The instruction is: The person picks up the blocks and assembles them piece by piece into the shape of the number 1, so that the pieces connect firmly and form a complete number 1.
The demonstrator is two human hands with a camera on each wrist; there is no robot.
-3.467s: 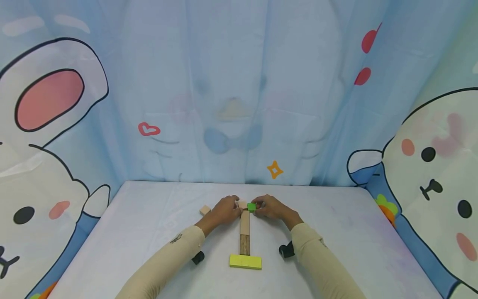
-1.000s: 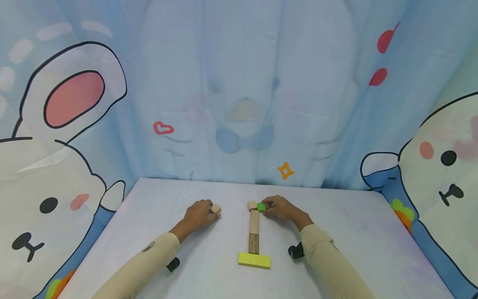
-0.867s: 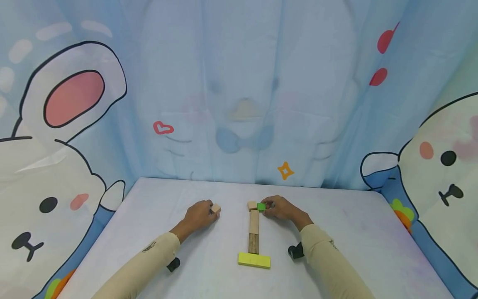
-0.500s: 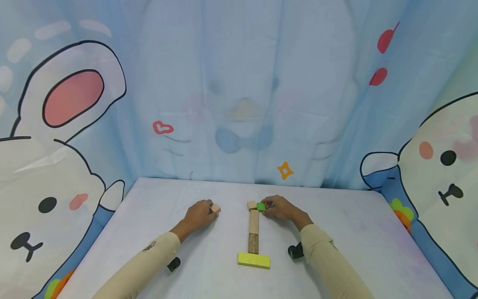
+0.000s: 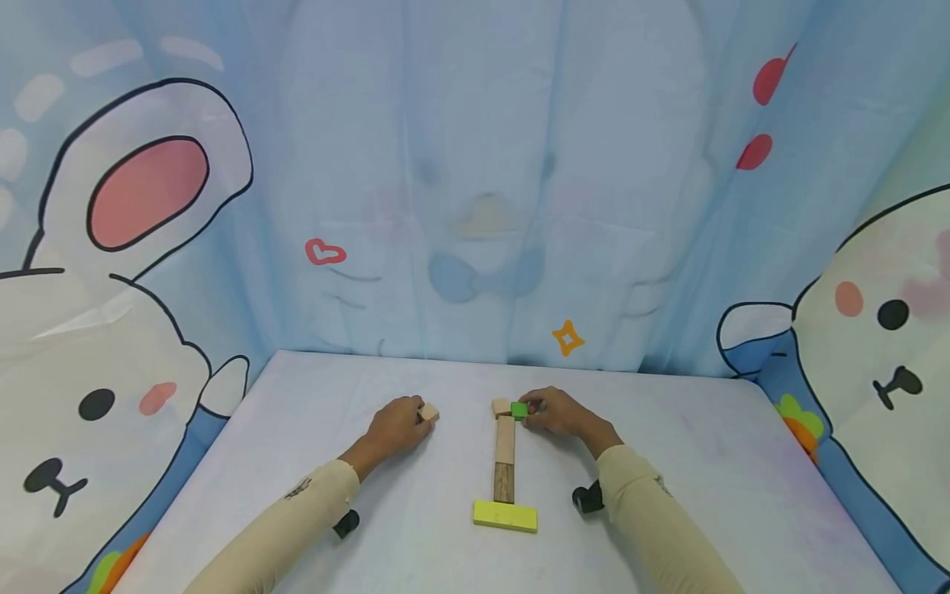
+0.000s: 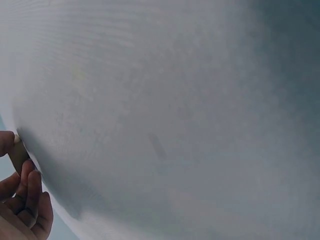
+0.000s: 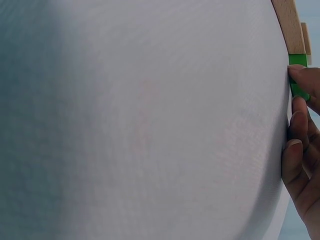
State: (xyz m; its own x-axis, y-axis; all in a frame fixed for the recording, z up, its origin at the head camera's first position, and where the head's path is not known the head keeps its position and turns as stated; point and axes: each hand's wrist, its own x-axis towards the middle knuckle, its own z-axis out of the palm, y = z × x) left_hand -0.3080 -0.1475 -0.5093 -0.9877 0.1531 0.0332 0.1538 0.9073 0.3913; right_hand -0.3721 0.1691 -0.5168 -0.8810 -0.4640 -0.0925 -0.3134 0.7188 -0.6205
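My left hand (image 5: pixel 395 426) pinches a small plain wooden block (image 5: pixel 428 412) on the table, left of a line of blocks. In the left wrist view, the block (image 6: pixel 19 155) sits between thumb and fingers. My right hand (image 5: pixel 560 412) holds a green block (image 5: pixel 519 410) at the far end of the line. That green block (image 7: pixel 299 75) is between thumb and index finger in the right wrist view, touching a wooden block. Beside it is a small pale block (image 5: pixel 500 407). Toward me lie a light wooden block (image 5: pixel 505 440), a darker brown block (image 5: pixel 504 483) and a yellow block (image 5: pixel 505 516) set crosswise.
The blocks lie on a table with a white cloth (image 5: pixel 416 528). Behind it hangs a blue curtain (image 5: pixel 475 124) with cartoon figures, just past the table's far edge. Black wrist cameras sit under the left sleeve (image 5: pixel 282 528) and the right sleeve (image 5: pixel 660 520).
Since the earliest frame my left hand has left the far end of the line, moved left and taken hold of the loose wooden block. My right hand stays on the green block.
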